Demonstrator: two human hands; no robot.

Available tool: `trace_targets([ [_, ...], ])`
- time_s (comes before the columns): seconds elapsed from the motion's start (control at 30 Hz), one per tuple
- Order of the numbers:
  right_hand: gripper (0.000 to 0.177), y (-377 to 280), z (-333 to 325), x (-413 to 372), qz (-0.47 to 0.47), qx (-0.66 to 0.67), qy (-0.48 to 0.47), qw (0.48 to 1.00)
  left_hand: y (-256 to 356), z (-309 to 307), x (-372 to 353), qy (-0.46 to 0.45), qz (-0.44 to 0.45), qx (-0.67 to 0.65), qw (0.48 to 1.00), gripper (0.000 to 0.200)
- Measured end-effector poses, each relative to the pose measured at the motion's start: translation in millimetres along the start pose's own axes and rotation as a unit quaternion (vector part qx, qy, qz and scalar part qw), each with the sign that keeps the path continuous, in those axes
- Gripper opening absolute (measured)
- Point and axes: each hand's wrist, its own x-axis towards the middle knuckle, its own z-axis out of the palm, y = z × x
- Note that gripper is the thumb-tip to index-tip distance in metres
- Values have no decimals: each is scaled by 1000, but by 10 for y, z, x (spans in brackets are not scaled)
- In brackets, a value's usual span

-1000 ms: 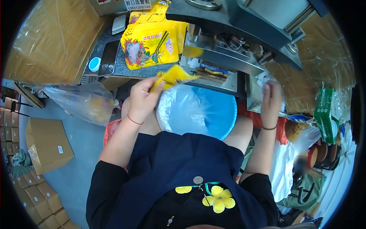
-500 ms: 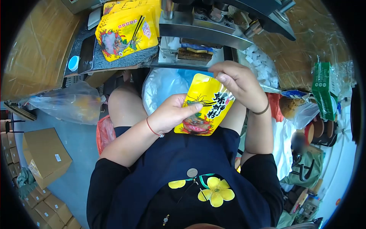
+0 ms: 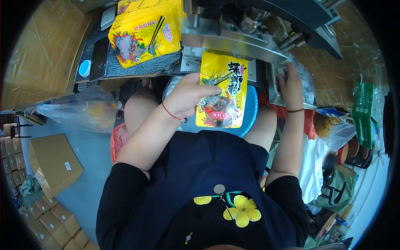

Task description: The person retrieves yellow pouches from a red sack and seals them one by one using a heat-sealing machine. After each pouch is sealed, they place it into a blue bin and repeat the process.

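A yellow printed pouch [image 3: 223, 93] hangs upright in front of the metal machine [image 3: 237, 43], its top edge at the machine's lower plate. My left hand [image 3: 187, 93] grips the pouch by its left side, thumb across the front. My right hand [image 3: 290, 81] is at the tray of small white pieces [image 3: 307, 85], right of the machine. Its fingers curl down toward the pieces, and whether they hold one is hidden. A stack of similar yellow pouches [image 3: 146, 37] lies on the grey cloth at the upper left.
A dark phone [image 3: 99, 58] and a blue-white cap [image 3: 85, 68] lie left of the stack. Below the machine is a blue lined tub [image 3: 251, 109]. An open cardboard box [image 3: 56, 162] stands on the floor at left. A green packet [image 3: 363, 114] hangs at right.
My right hand has left the pouch and moved right to the tray of white pieces. My left hand has raised the pouch toward the machine and turned it more upright. The view has shifted slightly.
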Motion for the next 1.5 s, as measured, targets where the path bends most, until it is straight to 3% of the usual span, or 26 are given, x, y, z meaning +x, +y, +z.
trace_targets([
  [0.07,24,2,-7,-31,37,-2,-7,999,-8,17,-21,-11,1,-2,1000,39],
  [0.13,24,-10,-46,-50,21,-28,-12,999,-123,-170,41,127,193,221,947,42],
  [0.17,24,-17,-46,-48,9,-37,-14,999,-112,-265,56,195,284,327,880,44],
  [0.2,24,10,-9,-58,-16,-39,10,999,111,-363,28,272,366,435,776,50],
  [0.23,23,25,16,-71,-28,-50,27,998,343,-424,30,350,521,547,554,56],
  [0.27,23,-4,4,-63,-33,-63,27,997,590,-543,49,397,564,622,371,60],
  [0.37,23,-39,-24,-83,-35,-85,15,996,1018,-1007,213,425,337,803,247,62],
  [0.57,25,-62,9,-75,-25,-65,32,997,1339,-1446,123,347,352,843,212,67],
  [0.67,25,-74,-29,-98,-3,-60,39,997,1145,-1280,3,407,419,774,242,69],
  [0.73,25,-79,-76,-132,2,-53,60,997,926,-1193,-265,341,388,805,293,60],
  [0.87,24,-298,-263,-279,12,17,142,990,467,-1182,-627,187,343,854,342,41],
  [0.97,19,-673,-298,-387,6,118,110,987,252,-868,-698,261,358,629,638,28],
  [1.0,17,-872,-305,-392,-16,118,33,992,120,-771,-612,195,328,361,851,24],
  [1.03,14,-1010,-241,-376,-137,112,-14,984,29,-627,-585,163,287,341,880,23],
  [1.1,10,-1425,-278,-311,-146,211,-106,961,-13,-260,-614,94,202,299,928,23],
  [1.13,9,-1487,-274,-287,-145,241,-75,957,21,-176,-636,97,166,448,873,26],
  [1.23,15,-1631,-307,-188,-38,431,-9,901,-196,-37,-543,72,124,399,906,29],
  [1.3,19,-1637,-311,-127,-126,319,-59,938,-320,55,-522,23,117,332,936,29],
  [1.33,18,-1640,-343,-146,-80,303,-87,946,-382,111,-507,6,124,295,947,29],
  [1.37,17,-1569,-376,-129,-118,255,-101,954,-415,143,-505,-10,133,257,957,30],
  [1.4,17,-1442,-422,-88,-159,206,-118,958,-351,180,-552,-46,21,212,976,34],
  [1.43,18,-1361,-445,-58,-199,158,-138,957,-410,192,-520,-93,42,183,978,36],
  [1.47,23,-1370,-476,-88,-129,216,-219,943,-456,217,-513,-96,13,152,984,35],
  [1.5,23,-1323,-470,-100,-147,186,-182,954,-495,234,-512,-99,-18,122,987,34],
])
